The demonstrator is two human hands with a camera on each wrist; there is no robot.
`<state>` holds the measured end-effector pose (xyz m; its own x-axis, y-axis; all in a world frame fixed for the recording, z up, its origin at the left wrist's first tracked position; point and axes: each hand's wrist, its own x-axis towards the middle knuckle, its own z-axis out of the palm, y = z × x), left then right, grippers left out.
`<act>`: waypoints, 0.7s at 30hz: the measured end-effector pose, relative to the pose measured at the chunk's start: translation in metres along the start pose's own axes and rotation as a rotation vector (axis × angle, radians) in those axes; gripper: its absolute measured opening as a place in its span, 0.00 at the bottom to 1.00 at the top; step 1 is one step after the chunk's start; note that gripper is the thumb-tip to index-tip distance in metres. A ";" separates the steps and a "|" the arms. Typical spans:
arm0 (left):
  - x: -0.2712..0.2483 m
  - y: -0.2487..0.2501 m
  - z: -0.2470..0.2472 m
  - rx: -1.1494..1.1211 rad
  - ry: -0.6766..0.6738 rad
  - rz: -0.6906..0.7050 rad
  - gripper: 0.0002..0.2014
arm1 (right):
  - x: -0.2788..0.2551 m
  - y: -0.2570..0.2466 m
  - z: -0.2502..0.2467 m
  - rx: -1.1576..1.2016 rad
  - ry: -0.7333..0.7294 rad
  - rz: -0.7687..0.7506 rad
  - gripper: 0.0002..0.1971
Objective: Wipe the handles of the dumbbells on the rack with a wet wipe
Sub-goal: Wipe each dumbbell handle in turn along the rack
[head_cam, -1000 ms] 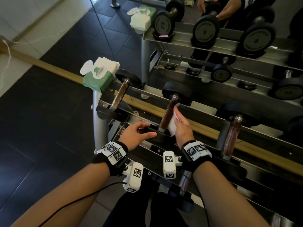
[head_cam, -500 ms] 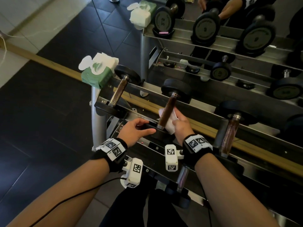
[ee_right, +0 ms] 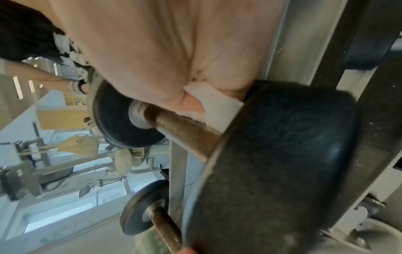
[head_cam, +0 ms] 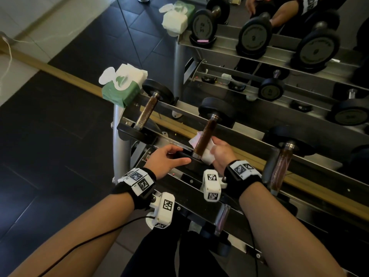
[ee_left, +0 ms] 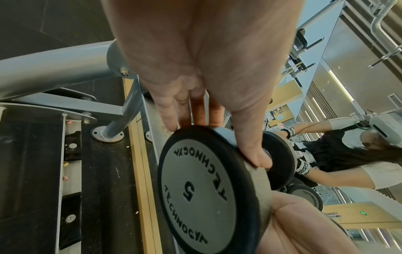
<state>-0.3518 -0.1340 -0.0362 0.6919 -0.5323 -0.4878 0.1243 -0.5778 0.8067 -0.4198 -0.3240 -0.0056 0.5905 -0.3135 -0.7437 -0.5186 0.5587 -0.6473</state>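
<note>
The middle dumbbell (head_cam: 205, 134) lies on the top shelf of the rack (head_cam: 249, 136), its brown handle (ee_right: 185, 134) running away from me. My right hand (head_cam: 219, 154) holds a white wet wipe (head_cam: 207, 154) wrapped under the near end of that handle; the wipe (ee_right: 217, 106) is squeezed between palm and bar. My left hand (head_cam: 167, 156) grips the rim of the near weight plate (ee_left: 200, 189), marked 5, thumb over its edge. The left dumbbell (head_cam: 147, 110) and the right dumbbell (head_cam: 281, 166) lie untouched on either side.
A green pack of wet wipes (head_cam: 121, 86) sits on the rack's left end, lid open. Behind the rack a mirror reflects the dumbbells and my arms. Lower shelves hold more dumbbells (head_cam: 221, 218). Dark floor tiles (head_cam: 50, 156) lie to the left.
My right hand has slid the wipe down the handle toward the near plate and wrapped it under the bar. My left hand has stayed on the plate.
</note>
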 end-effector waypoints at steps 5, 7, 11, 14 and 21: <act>0.000 -0.001 0.002 -0.017 0.003 0.009 0.25 | -0.015 0.010 -0.026 -0.018 -0.042 -0.046 0.29; 0.001 -0.001 0.001 -0.012 0.006 0.010 0.29 | -0.017 0.009 -0.031 -0.011 -0.044 -0.049 0.29; 0.001 0.000 0.001 -0.012 0.006 -0.002 0.25 | -0.007 0.005 -0.011 -0.063 0.002 -0.032 0.33; 0.000 0.000 0.003 -0.021 0.021 -0.001 0.23 | -0.001 0.003 0.000 -0.090 0.035 -0.005 0.36; -0.004 0.000 0.004 -0.066 0.005 0.016 0.29 | -0.024 0.005 -0.033 -0.033 -0.047 -0.002 0.31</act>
<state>-0.3572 -0.1346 -0.0356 0.6973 -0.5380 -0.4737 0.1601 -0.5273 0.8345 -0.4569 -0.3386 0.0033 0.6196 -0.2774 -0.7343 -0.5373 0.5321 -0.6544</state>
